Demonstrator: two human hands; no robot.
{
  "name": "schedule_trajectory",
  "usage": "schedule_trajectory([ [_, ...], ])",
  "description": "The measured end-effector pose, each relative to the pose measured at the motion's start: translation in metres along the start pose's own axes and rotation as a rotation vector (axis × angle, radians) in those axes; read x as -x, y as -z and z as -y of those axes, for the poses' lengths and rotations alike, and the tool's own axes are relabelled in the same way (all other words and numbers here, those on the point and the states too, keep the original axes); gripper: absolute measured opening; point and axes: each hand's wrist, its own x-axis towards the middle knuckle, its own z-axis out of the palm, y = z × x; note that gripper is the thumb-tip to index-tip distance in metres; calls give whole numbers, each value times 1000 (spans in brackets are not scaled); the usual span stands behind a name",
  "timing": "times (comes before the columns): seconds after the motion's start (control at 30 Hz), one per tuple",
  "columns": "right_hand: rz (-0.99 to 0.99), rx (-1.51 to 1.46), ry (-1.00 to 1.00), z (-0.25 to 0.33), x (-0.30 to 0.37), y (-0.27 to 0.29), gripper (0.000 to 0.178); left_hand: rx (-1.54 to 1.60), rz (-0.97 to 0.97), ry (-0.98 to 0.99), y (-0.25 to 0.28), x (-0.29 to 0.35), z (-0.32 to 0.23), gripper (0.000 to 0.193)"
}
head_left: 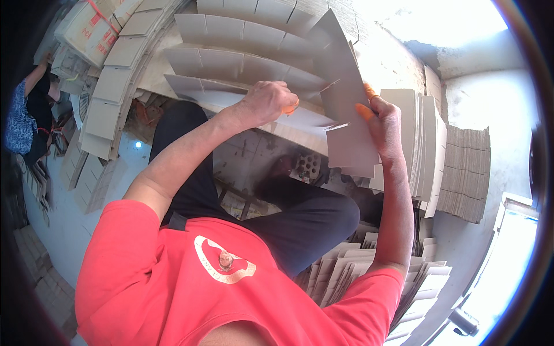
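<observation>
Right hand (pixel 385 128), right of centre: closed on a slotted cardboard strip (pixel 346 106), thumb flat on the near face, other fingers at its right edge. Strip stands tilted, running from top centre down toward mid-frame; two slits open from its left edge, lower one gaping. Orange finger covers (pixel 364 112) on thumb and a finger of this hand.

Left hand (pixel 265 105), just above centre: fingers curled in, orange at a tip here too. Its underside is turned away, so whether it pinches anything I cannot tell. It is near the lowest of several long cardboard partitions (pixel 239 63), standing on edge in rows across the upper centre (each notched at intervals). The held strip crosses their right ends; contact between them is hard to judge.

Right of the right hand, pale cardboard sheets (pixel 403 130) stand on edge; beyond them, a dense brown cardboard stack (pixel 464 173). Lower right: more slotted pieces (pixel 346 270), leaning together. Upper left: a column of notched cardboard (pixel 113 86) beside a white carton (pixel 86 32) with a red strap. Far left edge: another person, blue patterned garment (pixel 19 118).
</observation>
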Motion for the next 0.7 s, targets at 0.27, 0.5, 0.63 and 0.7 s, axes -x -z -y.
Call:
schedule_trajectory([
  [0.27,66,353,96,-4,-10,-19,13,7,31,-1,-1,-2,1,7],
  [0.5,144,223,-30,-4,-8,-16,12,74,-27,13,21,-24,6,28],
  [0.63,296,497,11,-20,13,-47,16,-144,-38,17,23,-51,24,42],
  [0.7,222,464,-24,-7,13,-44,16,-122,-34,50,24,-56,28,38],
])
